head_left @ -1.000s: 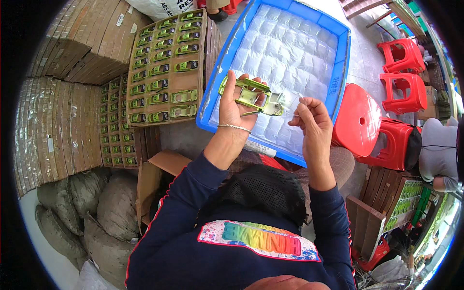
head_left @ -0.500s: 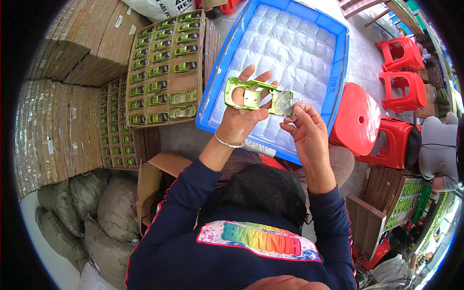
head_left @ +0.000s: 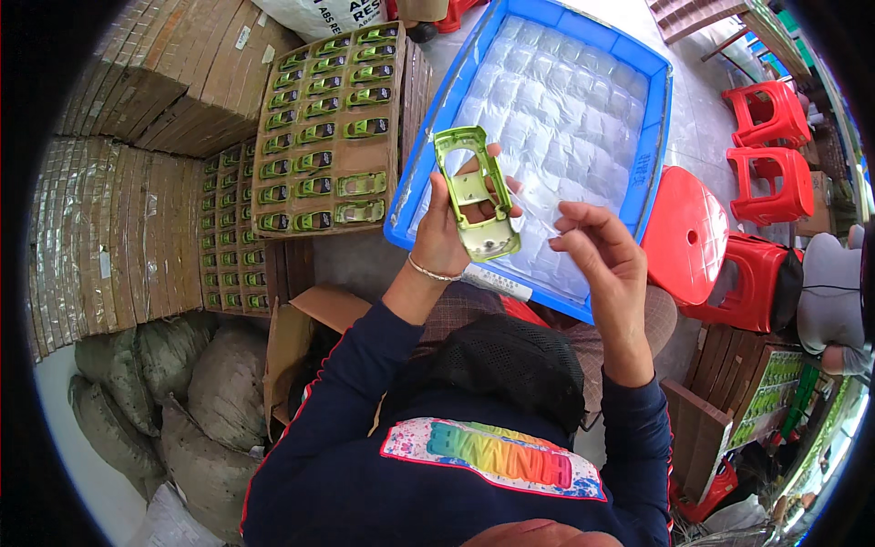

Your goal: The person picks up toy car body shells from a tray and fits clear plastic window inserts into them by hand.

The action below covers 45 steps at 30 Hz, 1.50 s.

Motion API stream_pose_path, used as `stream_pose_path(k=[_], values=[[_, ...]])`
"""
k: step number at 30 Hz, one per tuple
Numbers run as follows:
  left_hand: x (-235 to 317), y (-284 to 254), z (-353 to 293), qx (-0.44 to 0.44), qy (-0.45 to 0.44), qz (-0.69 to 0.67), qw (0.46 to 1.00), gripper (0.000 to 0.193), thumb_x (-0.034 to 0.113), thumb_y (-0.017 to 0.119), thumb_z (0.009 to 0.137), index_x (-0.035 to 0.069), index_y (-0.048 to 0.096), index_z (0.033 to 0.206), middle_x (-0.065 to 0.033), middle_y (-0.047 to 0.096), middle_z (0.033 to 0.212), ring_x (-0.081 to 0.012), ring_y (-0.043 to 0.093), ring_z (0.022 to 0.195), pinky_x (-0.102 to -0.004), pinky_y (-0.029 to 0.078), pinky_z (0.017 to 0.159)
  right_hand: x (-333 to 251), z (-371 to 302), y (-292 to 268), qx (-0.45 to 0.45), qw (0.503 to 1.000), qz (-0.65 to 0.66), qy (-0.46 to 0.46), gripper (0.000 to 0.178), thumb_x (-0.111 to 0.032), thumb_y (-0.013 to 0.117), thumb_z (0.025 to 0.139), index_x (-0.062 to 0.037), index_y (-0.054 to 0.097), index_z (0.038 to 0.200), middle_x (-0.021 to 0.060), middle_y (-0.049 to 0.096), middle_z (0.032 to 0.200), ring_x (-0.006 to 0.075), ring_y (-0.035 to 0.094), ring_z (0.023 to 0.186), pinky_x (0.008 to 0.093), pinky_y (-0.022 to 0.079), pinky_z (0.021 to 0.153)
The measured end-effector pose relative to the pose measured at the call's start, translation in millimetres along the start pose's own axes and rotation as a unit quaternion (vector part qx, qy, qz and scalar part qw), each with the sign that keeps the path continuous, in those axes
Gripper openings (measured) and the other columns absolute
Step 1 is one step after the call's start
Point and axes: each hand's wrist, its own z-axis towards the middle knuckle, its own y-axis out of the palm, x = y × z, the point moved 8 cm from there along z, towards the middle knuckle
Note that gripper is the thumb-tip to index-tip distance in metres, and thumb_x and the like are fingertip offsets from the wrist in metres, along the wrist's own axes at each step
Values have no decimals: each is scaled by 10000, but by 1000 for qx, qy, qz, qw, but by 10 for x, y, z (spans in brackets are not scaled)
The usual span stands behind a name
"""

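Note:
In my left hand (head_left: 442, 223) is a green toy car body shell (head_left: 476, 196), held hollow side up with its window openings showing. My left fingers reach round behind it and the thumb rests along its near left edge. To the right, apart from the shell, my right hand (head_left: 609, 251) is closed in a pinch. A thin clear plastic piece appears to be at its fingertips, but its outline blends into the bagged goods behind. Below both hands stands a blue tub (head_left: 649, 118) lined with clear plastic packets (head_left: 556, 91).
Cardboard trays of green car shells (head_left: 314, 137) stand at left, beside stacked flat cartons (head_left: 109, 246). Filled sacks (head_left: 223, 387) lie lower left, near an open carton (head_left: 292, 333). Red stools (head_left: 688, 232) line the right, with a person in grey (head_left: 829, 283) beyond.
The car shell has turned from lying crosswise to pointing nearly lengthwise, with its hollow side toward me. My right hand has drawn away from it to the right, and the clear piece has left the shell.

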Motion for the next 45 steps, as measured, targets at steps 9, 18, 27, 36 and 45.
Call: stream_pose_path(k=[9, 18, 27, 36, 45], values=[[-28, 65, 4, 84, -12, -41, 996, 726, 619, 312, 937, 37, 397, 1363, -197, 570, 1194, -238, 643, 914, -339, 524, 803, -402, -150, 314, -38, 936, -298, -184, 210, -8, 718, 758, -45, 686, 963, 80, 615, 777, 171, 610, 661, 280, 482, 603], [-105, 19, 12, 154, -4, -48, 987, 700, 620, 258, 947, 42, 505, 1255, -175, 615, 1132, -224, 647, 878, -327, 534, 746, -485, -250, 495, -36, 832, -452, -319, 270, -74, 747, 676, -95, 692, 939, 42, 598, 872, 191, 569, 713, 318, 433, 581], [-98, 78, 55, 142, -12, -49, 989, 701, 619, 293, 941, 40, 491, 1283, -156, 621, 1110, -228, 652, 852, -325, 533, 743, -560, -339, 556, -87, 805, -463, -361, 303, -5, 707, 666, -60, 675, 962, 49, 627, 932, 198, 588, 705, 298, 447, 629], [119, 199, 43, 135, 99, 108, 980, 649, 557, 349, 956, 91, 345, 1408, -164, 495, 1315, -271, 545, 1143, -387, 495, 911, -129, -254, -52, 118, 979, -69, -151, 127, -24, 589, 904, 13, 615, 1023, 140, 615, 1105, 207, 645, 935, 301, 500, 845], [-79, 581, -88, -6, 85, 165, 983, 753, 354, 598, 894, 97, 194, 1474, -115, 220, 1520, -293, 290, 1377, -459, 331, 1088, 299, 127, -201, 190, 958, 207, -59, 224, -193, 532, 972, -38, 562, 1131, 56, 598, 1172, 119, 561, 1059, 274, 464, 888]])
